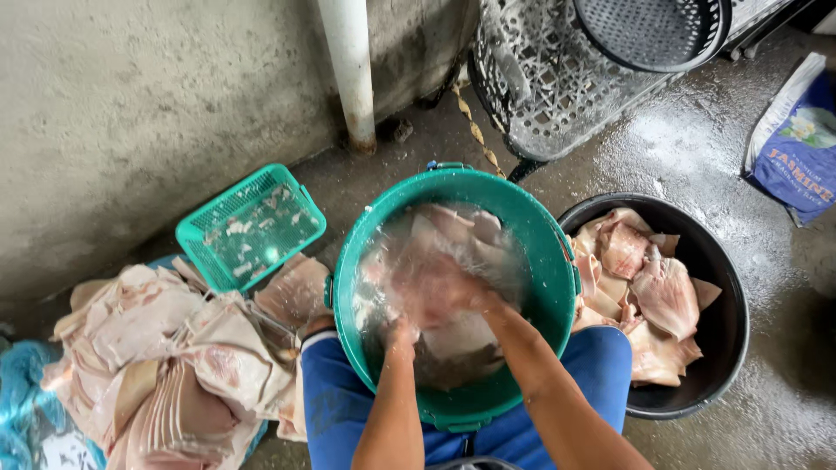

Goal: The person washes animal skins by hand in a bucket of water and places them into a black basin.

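A green bucket (544,252) stands between my knees, filled with water and pale pink pieces of raw meat (453,231). Both hands are down inside it under the water. My left hand (399,329) sits low at the near side of the bucket among the pieces. My right hand (453,292) is closed around a pink slab of meat in the middle of the bucket. The water blurs the fingers of both hands.
A black tub (727,305) at the right holds more pink meat pieces. A heap of meat pieces (165,365) lies at the left, with a small green basket (248,226) behind it. A white pipe (348,70), grey plastic baskets (557,78) and a blue sack (797,139) stand on wet concrete.
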